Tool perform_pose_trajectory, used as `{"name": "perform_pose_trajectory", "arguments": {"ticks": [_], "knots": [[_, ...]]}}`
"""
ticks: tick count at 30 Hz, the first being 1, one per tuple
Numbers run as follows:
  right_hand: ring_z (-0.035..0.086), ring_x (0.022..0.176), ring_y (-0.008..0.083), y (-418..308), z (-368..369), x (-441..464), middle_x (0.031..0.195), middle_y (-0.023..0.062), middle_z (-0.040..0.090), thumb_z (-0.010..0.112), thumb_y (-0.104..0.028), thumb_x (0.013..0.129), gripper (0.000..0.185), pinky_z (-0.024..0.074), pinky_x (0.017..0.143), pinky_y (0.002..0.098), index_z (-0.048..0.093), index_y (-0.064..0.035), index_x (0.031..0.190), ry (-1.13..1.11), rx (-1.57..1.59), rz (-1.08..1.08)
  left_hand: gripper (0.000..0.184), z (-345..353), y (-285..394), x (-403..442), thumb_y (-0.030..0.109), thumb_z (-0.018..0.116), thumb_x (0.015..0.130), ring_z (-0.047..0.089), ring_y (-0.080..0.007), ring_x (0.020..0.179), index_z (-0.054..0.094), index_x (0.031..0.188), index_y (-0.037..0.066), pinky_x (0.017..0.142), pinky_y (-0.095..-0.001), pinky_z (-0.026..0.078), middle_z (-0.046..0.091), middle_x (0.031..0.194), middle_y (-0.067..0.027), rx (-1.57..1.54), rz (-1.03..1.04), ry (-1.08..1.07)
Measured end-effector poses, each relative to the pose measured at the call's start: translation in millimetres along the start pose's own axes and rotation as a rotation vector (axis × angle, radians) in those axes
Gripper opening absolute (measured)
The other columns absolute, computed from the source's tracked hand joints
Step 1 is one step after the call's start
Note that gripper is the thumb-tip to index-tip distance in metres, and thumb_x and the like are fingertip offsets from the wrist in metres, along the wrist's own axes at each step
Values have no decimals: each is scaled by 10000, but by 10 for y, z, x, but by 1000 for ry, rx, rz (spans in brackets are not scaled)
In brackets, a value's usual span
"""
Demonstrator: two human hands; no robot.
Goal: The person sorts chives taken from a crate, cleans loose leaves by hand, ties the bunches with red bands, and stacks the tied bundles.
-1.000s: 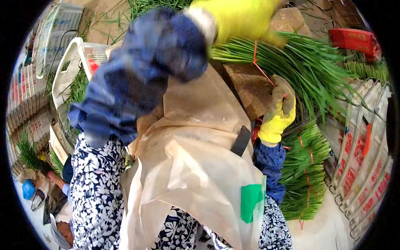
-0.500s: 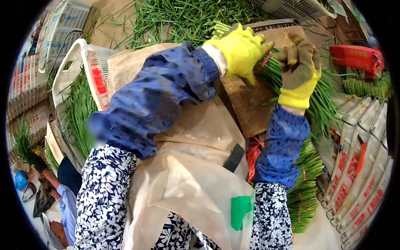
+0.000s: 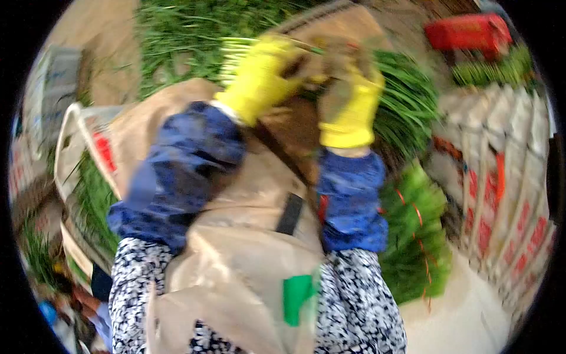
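Observation:
A bundle of long green leafy stalks, like garlic chives [image 3: 407, 109], lies across a brown board on my lap, pale cut ends to the left. My left hand [image 3: 262, 79], in a yellow glove with a dirty brown palm, is over the bundle near those ends, its fingers bent toward the other hand. Close beside it is my right hand [image 3: 352, 97], gloved alike, its fingers curled in. Motion blurs the fingertips of both, and what they pinch is hidden. A beige apron [image 3: 236, 224] covers my lap.
Loose greens [image 3: 194, 41] are heaped beyond the board. More chives with red ties [image 3: 415, 236] lie at my right. A white crate [image 3: 71, 127] stands left, wrapped crates [image 3: 501, 171] right. A red package [image 3: 469, 35] sits at far right. Part of another person shows lower left.
The whole view has shifted, so the scene sits further left. My hands have come closer together over the bundle; the left fingers, spread before, are now bent in.

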State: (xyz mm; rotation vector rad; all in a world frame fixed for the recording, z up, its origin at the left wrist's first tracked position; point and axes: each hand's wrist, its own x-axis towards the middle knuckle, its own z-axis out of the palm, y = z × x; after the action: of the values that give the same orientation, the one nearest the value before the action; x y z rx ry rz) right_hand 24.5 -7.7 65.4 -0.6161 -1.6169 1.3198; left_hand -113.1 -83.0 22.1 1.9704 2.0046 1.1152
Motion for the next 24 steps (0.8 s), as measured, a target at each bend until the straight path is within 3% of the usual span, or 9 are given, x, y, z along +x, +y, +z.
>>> {"name": "perform_pose_trajectory", "arguments": {"ticks": [2, 4, 8, 12, 15, 17, 19, 21, 24], "knots": [[544, 576, 155, -63, 45, -188, 638, 31, 522, 521, -237, 999, 239, 415, 493, 285, 589, -34, 892, -20, -177, -107, 472, 37, -68, -117, 122, 771, 708, 566, -327, 1141, 639, 1156, 54, 1018, -423, 420, 632, 1178, -145, -231, -122, 33], [542, 554, 119, -139, 141, -221, 644, 15, 557, 565, -168, 966, 156, 419, 482, 268, 613, -45, 884, 53, 223, 197, 391, 141, -120, -175, 96, 736, 739, 583, -330, 1100, 657, 1119, 52, 989, -401, 437, 619, 1174, -141, -511, -229, 183], [531, 536, 82, -14, 214, -251, 649, -5, 577, 611, -122, 941, 123, 416, 479, 231, 637, -24, 873, 152, 683, 350, 436, -9, -325, -105, 98, 727, 764, 559, -297, 1147, 615, 1179, 23, 1002, -370, 430, 602, 1218, -129, -315, -10, -4], [527, 535, 76, -158, 227, -522, 661, -2, 587, 618, -135, 940, 135, 415, 483, 220, 639, -20, 871, 186, 666, 481, 473, -58, -379, -119, 39, 703, 805, 542, -213, 1207, 572, 1256, -20, 1037, -339, 416, 593, 1275, -116, -254, 135, -110], [517, 541, 67, -294, 141, -450, 676, 4, 595, 618, -136, 940, 121, 413, 481, 220, 645, -27, 895, 171, 701, 602, 487, -84, -201, -68, 58, 700, 787, 518, -240, 1241, 567, 1247, -26, 1047, -350, 403, 604, 1241, -134, -285, 87, -122], [518, 539, 73, -290, 100, -427, 683, 14, 596, 620, -148, 943, 126, 418, 477, 226, 635, -30, 901, 178, 711, 488, 502, -101, 85, 43, 72, 681, 763, 506, -310, 1252, 572, 1245, -13, 1085, -383, 366, 582, 1268, -157, -146, 140, -98], [521, 536, 86, -218, 145, -452, 697, 35, 600, 624, -173, 949, 141, 430, 468, 238, 614, -36, 913, 166, 743, 303, 560, -83, 241, 1, 144, 660, 752, 469, -362, 1265, 553, 1284, 5, 1099, -416, 345, 523, 1342, -182, 634, 55, -598], [518, 533, 91, 20, 108, -596, 702, 42, 604, 626, -189, 950, 162, 442, 468, 248, 605, -35, 903, 143, 730, 388, 713, 120, -368, -51, 296, 668, 718, 443, -353, 1260, 495, 1371, 68, 1034, -437, 379, 460, 1403, -155, 768, 345, -347], [486, 504, 114, -183, 82, -732, 636, 2, 495, 584, -210, 965, 156, 378, 450, 256, 585, -56, 941, 261, 762, 765, 744, 99, -188, 12, 340, 663, 723, 465, -332, 1223, 472, 1383, 55, 1008, -429, 382, 481, 1368, -154, 751, 354, -366]]}}
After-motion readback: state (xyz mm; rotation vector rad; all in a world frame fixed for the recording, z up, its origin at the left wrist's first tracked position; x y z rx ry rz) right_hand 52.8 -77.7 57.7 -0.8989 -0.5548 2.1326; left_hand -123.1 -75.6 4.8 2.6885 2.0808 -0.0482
